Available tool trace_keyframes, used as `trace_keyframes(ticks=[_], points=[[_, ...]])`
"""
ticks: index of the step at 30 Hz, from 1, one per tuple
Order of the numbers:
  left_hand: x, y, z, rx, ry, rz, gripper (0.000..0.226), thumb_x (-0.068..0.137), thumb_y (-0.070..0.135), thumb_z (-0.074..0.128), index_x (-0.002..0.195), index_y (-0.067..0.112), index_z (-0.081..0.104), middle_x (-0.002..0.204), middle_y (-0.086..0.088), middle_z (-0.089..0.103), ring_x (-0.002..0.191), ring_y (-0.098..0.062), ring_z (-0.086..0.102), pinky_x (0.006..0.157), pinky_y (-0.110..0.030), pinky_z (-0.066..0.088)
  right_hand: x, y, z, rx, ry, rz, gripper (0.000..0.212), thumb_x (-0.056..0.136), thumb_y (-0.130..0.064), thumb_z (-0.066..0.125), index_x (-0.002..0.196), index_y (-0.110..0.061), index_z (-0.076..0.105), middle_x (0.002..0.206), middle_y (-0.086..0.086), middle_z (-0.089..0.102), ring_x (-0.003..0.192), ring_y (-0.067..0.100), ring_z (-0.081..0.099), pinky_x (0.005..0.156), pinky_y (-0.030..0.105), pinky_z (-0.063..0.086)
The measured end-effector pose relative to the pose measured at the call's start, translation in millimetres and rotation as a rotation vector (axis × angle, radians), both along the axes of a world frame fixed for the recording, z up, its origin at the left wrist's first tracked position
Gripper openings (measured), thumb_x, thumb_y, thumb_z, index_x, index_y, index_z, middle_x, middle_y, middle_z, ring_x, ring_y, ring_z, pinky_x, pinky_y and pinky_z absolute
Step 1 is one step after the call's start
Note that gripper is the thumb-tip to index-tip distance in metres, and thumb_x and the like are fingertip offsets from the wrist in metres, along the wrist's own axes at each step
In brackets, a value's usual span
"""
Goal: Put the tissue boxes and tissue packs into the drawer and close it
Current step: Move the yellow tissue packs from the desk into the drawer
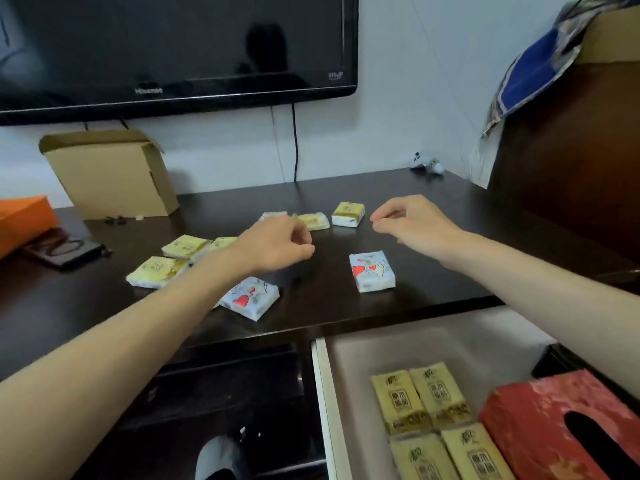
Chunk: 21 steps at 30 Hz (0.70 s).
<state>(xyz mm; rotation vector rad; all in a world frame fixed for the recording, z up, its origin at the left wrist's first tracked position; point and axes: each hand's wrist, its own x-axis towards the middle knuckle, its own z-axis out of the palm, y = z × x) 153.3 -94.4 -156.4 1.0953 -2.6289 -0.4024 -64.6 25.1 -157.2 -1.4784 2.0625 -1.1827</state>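
Note:
Several small tissue packs lie on the dark cabinet top point(433, 202). Two are blue with red hearts: one point(372, 270) at centre right, one point(250, 297) beside my left forearm. Yellow packs sit at the left point(156, 271) and further back point(348, 214). My left hand point(277, 244) hovers over the middle packs with fingers curled and nothing in it. My right hand point(412, 223) hovers just right of the far yellow pack, fingers loosely bent, empty. The open drawer point(320, 393) at lower right holds several yellow packs point(420, 400) and a red tissue box point(561, 427).
A cardboard box point(110, 171) stands at the back left under a wall-mounted TV point(173, 46). An orange box point(20, 220) and a dark flat device point(65, 251) lie at the left edge. A tall brown cabinet point(571, 161) rises on the right.

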Motion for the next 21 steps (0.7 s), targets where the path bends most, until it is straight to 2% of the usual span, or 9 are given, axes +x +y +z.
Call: trace_keyframes(ticks=[2,6,8,10,11,13,16,19,21], points=[[-5,-37,1,-0.025,-0.003,0.051,0.020,0.087,0.032,0.064,0.102,0.021,0.071,0.107,0.001,0.071,0.096,-0.019,0.064,0.088,-0.038,0.052,-4,-32,-1,0.031,0.022,-0.021,0.016,0.094,-0.021,0.067,0.108,-0.019,0.076,0.116,-0.004,0.071,0.109,0.016,0.062,0.087,0.031,0.048],[-9,-92,-5,-0.021,-0.013,0.187,0.034,0.087,0.024,0.066,0.120,0.015,0.064,0.127,-0.007,0.064,0.112,-0.026,0.059,0.096,-0.043,0.049,-11,-84,-13,0.054,0.115,-0.071,0.040,0.094,-0.018,0.070,0.133,-0.015,0.063,0.139,0.006,0.062,0.126,0.023,0.057,0.090,0.027,0.041],[-6,-110,-6,-0.016,-0.095,0.249,0.042,0.086,0.030,0.067,0.124,0.012,0.062,0.127,-0.008,0.063,0.111,-0.027,0.059,0.090,-0.040,0.050,-14,-108,-18,0.087,0.184,-0.083,0.054,0.092,-0.017,0.073,0.143,-0.014,0.055,0.148,0.008,0.055,0.136,0.027,0.051,0.099,0.029,0.042],[2,-118,-6,-0.064,-0.219,0.303,0.049,0.086,0.046,0.065,0.119,0.010,0.064,0.117,-0.010,0.065,0.100,-0.025,0.060,0.073,-0.035,0.048,-18,-128,-20,0.173,0.253,-0.072,0.069,0.089,-0.022,0.075,0.151,-0.012,0.046,0.155,0.012,0.047,0.142,0.032,0.045,0.111,0.036,0.041],[8,-119,-6,-0.131,-0.292,0.334,0.056,0.084,0.057,0.062,0.117,0.012,0.063,0.117,-0.011,0.063,0.100,-0.026,0.059,0.070,-0.035,0.045,-21,-136,-20,0.219,0.276,-0.067,0.076,0.088,-0.025,0.076,0.154,-0.011,0.042,0.157,0.013,0.045,0.144,0.033,0.043,0.114,0.039,0.040],[19,-114,-10,-0.250,-0.450,0.396,0.074,0.079,0.076,0.053,0.123,0.016,0.058,0.127,-0.012,0.058,0.110,-0.032,0.057,0.073,-0.040,0.043,-26,-149,-22,0.288,0.289,-0.052,0.084,0.086,-0.029,0.077,0.157,-0.011,0.036,0.160,0.013,0.042,0.145,0.034,0.041,0.116,0.042,0.039],[28,-104,-18,-0.226,-0.619,0.422,0.085,0.075,0.085,0.044,0.128,0.020,0.056,0.126,-0.008,0.061,0.111,-0.029,0.058,0.068,-0.037,0.038,-29,-155,-27,0.319,0.261,-0.036,0.085,0.084,-0.029,0.079,0.156,-0.012,0.037,0.159,0.010,0.045,0.143,0.032,0.044,0.113,0.038,0.040],[30,-98,-19,-0.153,-0.569,0.401,0.072,0.083,0.076,0.046,0.127,0.019,0.057,0.107,-0.004,0.060,0.094,-0.024,0.057,0.058,-0.029,0.035,-29,-153,-34,0.275,0.252,-0.067,0.078,0.083,-0.029,0.082,0.150,-0.013,0.046,0.152,0.010,0.053,0.137,0.030,0.050,0.110,0.037,0.042],[29,-94,-18,-0.147,-0.472,0.358,0.064,0.084,0.065,0.057,0.128,0.019,0.055,0.105,-0.003,0.055,0.091,-0.022,0.053,0.060,-0.029,0.037,-27,-148,-35,0.227,0.246,-0.081,0.077,0.081,-0.030,0.085,0.147,-0.013,0.050,0.149,0.010,0.055,0.135,0.030,0.052,0.110,0.039,0.043]])
